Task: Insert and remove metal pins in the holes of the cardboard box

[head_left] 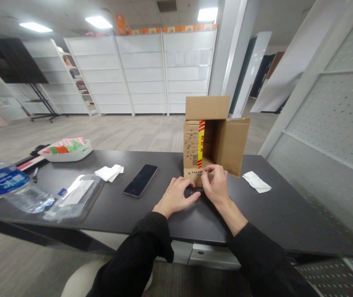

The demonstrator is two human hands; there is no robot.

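On the table (114, 214), the phone (141, 180) lies left of the box (191, 144), the bottle (12, 181) farther left.

The room is evenly and fairly brightly lit by white ceiling panels (98, 22), which burn out to plain white at the top of the view, while the inside of the cardboard box (216, 140) falls into brownish shade and the underside of the dark table (114, 214) is dimmer still. Soft glare shows on the water bottle (12, 181) and the clear plastic case (74, 198), and the shadows near the hands (196, 192) are faint. The wide lens stretches and slants things towards the edges, with slight softness overall, and the small pins (194, 191) are too small to make out sharply.
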